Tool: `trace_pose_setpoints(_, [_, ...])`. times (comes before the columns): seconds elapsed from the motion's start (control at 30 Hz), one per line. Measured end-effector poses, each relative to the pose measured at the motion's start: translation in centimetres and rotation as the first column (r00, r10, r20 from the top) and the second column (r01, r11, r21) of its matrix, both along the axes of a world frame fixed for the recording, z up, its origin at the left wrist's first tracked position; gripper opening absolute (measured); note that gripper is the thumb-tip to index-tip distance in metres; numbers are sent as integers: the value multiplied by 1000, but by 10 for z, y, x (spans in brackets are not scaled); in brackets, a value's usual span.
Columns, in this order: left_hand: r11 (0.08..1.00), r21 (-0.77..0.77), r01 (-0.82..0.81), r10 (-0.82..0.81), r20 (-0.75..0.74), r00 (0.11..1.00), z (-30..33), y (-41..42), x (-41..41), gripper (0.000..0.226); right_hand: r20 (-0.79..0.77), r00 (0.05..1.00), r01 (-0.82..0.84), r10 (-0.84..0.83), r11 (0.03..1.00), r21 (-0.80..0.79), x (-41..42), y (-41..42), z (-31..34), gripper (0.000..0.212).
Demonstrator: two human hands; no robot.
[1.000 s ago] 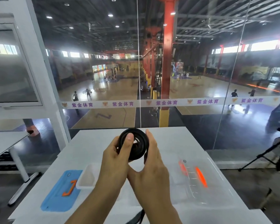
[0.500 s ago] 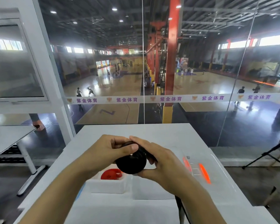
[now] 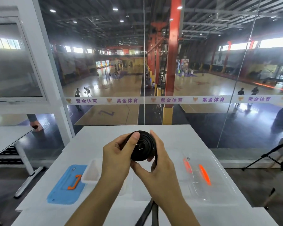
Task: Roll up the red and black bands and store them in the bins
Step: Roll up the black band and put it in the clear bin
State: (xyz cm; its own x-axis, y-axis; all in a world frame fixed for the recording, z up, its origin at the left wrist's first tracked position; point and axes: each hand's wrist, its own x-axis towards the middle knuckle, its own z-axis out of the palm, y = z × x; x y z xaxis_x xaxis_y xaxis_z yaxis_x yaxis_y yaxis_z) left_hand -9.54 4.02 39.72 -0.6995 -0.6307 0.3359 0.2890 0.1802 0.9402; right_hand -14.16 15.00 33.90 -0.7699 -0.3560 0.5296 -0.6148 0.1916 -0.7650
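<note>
White table [image 3: 170, 136] bears blue lid [image 3: 62, 191], white bin [image 3: 91, 172], clear lid [image 3: 219, 181]

A white table [image 3: 194, 137] is set against a glass wall [image 3: 203, 79], across which a white strip with purple characters [image 3: 170, 100] is run. A blue lid with an orange handle [image 3: 67, 185] is seen near left on the table, a clear lid with orange clips [image 3: 207, 180] near right. Beyond the glass a basketball hall with a red column [image 3: 172, 62] is visible, a tripod [image 3: 274, 152] at far right.
</note>
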Motion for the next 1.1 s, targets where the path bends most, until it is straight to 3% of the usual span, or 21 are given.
trace_pose_setpoints(0.17, [997,75,6,-11,65,998,-8,-2,1,18,1,1000,0,0,1000,14,0,-4,1,86])
trace_pose_setpoints(0.3, [974,98,203,-217,166,962,-8,-25,15,29,-45,984,-161,173,965,208,-17,17,20,84])
trace_pose_setpoints(0.4, [902,-30,430,-400,316,860,6,-47,24,38,-59,949,-265,308,889,374,-23,29,37,87])
trace_pose_setpoints(0.5, [834,-175,523,-413,430,803,20,-55,25,35,-87,931,-281,356,846,453,-23,29,45,92])
trace_pose_setpoints(0.7, [887,-243,393,-320,289,902,17,-44,24,20,-90,936,-290,341,888,356,-22,30,43,93])
trace_pose_setpoints(0.83, [971,7,239,-238,130,963,11,-40,16,37,-22,967,-238,253,931,277,-16,33,41,90])
trace_pose_setpoints(0.93, [964,200,176,-182,14,983,10,-34,8,47,-27,976,-203,215,952,228,-6,22,32,99])
trace_pose_setpoints(1.1, [958,284,46,-42,-21,999,-3,-12,1,31,0,986,-167,168,983,77,11,-6,13,112])
